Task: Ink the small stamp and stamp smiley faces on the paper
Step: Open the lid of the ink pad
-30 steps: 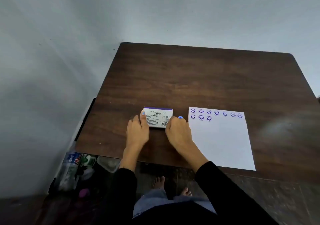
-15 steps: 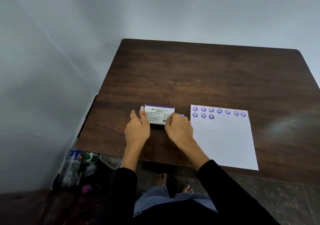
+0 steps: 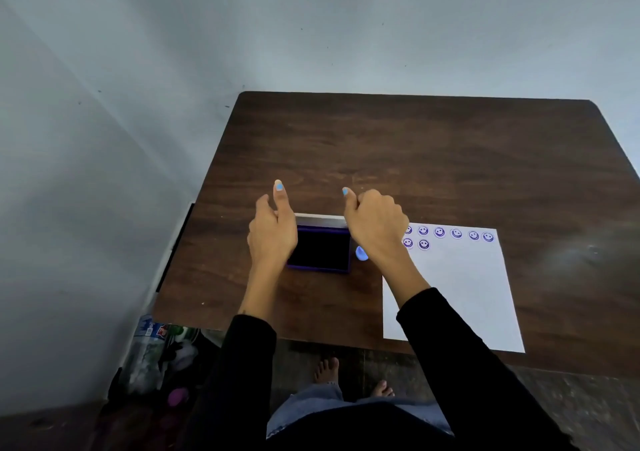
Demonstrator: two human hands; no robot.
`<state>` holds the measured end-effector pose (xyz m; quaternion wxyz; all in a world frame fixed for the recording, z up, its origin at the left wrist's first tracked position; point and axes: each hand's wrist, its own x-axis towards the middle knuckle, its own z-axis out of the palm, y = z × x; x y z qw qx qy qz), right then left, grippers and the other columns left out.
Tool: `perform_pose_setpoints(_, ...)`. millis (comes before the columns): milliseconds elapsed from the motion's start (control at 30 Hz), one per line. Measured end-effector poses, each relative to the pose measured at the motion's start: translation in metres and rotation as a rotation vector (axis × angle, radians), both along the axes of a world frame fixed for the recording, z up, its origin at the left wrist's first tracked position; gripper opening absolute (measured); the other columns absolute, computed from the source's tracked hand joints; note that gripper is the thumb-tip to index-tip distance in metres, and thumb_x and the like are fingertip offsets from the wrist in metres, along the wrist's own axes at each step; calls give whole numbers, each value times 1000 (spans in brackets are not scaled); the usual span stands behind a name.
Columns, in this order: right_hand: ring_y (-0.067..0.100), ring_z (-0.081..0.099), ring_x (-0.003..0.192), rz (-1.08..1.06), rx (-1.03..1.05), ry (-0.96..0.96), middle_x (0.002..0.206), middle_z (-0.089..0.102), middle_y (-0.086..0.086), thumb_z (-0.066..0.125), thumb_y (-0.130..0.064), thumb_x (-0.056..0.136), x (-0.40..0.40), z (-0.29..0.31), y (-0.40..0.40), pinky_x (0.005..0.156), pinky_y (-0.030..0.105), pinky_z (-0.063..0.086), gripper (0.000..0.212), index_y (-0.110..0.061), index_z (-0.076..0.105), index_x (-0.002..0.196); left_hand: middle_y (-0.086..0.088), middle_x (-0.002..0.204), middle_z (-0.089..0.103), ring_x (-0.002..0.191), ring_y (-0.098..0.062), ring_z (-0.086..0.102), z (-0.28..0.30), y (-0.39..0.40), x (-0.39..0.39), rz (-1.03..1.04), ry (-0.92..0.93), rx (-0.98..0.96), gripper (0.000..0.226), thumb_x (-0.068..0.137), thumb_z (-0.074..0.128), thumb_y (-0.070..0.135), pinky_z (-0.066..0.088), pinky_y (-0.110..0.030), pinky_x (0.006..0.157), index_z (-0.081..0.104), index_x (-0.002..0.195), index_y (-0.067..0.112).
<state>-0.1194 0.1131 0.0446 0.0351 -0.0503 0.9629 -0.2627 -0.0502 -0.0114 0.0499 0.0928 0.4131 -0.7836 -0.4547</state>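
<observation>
The ink pad (image 3: 320, 249) lies open on the brown table (image 3: 415, 159), its dark purple pad showing. Its white lid (image 3: 320, 217) is tipped up at the far edge. My left hand (image 3: 272, 232) grips the lid's left end, thumb pointing up. My right hand (image 3: 375, 225) grips the lid's right end. A small blue stamp (image 3: 362, 253) shows just under my right hand, between pad and paper; whether it is held or lying there I cannot tell. The white paper (image 3: 457, 294) lies to the right with several purple smiley prints (image 3: 440, 232) along its top.
A grey wall runs along the table's left and far sides. On the floor at lower left are plastic bottles and bags (image 3: 156, 357). My bare feet (image 3: 327, 369) are under the table's near edge.
The ink pad was closed with both hands at its front edge. Now the lid is swung up and back, the dark pad is exposed, and both hands have moved farther away with the lid.
</observation>
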Motion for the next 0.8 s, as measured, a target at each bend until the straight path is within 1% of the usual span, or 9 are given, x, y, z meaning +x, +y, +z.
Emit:
perform_pose_setpoints(167,42,61,94,-24,-68,-94,100,67,18,38,-44,96,-24,-2,-4,75,37,44,45,-7,59,80,-7,134,55,127,-30,47,-7,-11,-28,-64,52,144,71,92,20,67,30,-52,112,40,139,18)
perform_pose_setpoints(333,41,58,100,-18,-122,-209,105,65,19,39,-43,96,-39,-13,-9,74,36,39,45,-5,61,87,-8,137,52,130,-30,46,-19,-16,-51,-87,9,258,73,90,19,70,26,-53,115,34,141,21)
perform_pose_setpoints(467,39,58,98,-37,-189,-299,106,64,18,39,-41,97,-44,-20,-12,73,34,39,40,-7,58,84,-10,140,51,132,-32,44,-26,-20,-59,-77,-8,279,75,91,19,69,24,-55,115,33,143,17)
perform_pose_setpoints(567,40,57,98,-42,-239,-348,106,64,20,40,-39,97,-43,-25,-14,75,34,40,38,-8,49,77,-9,143,47,134,-32,41,-29,-21,-64,-58,-40,295,75,91,18,69,23,-54,116,30,145,18)
perform_pose_setpoints(633,41,57,98,-48,-260,-366,107,64,21,40,-38,97,-42,-27,-14,76,34,40,38,-7,48,76,-10,143,47,133,-32,42,-31,-23,-66,-60,-51,304,75,91,17,68,24,-54,115,29,146,18)
perform_pose_setpoints(700,42,56,100,-50,-276,-390,109,64,22,40,-36,97,-41,-28,-15,78,35,41,38,-5,51,78,-11,142,48,133,-33,43,-32,-24,-68,-64,-58,315,76,91,16,68,23,-55,115,27,147,18)
perform_pose_setpoints(733,41,56,102,-46,-280,-400,110,64,21,40,-36,98,-41,-28,-15,80,35,42,39,-3,55,83,-12,142,48,133,-34,42,-32,-24,-68,-65,-68,315,76,92,15,68,22,-55,116,27,147,18)
perform_pose_setpoints(800,40,56,108,-38,-273,-396,115,64,20,40,-33,98,-39,-27,-13,87,38,44,36,-4,61,101,-10,146,45,137,-34,37,-33,-24,-66,-52,-106,271,75,92,13,67,14,-55,118,26,148,18)
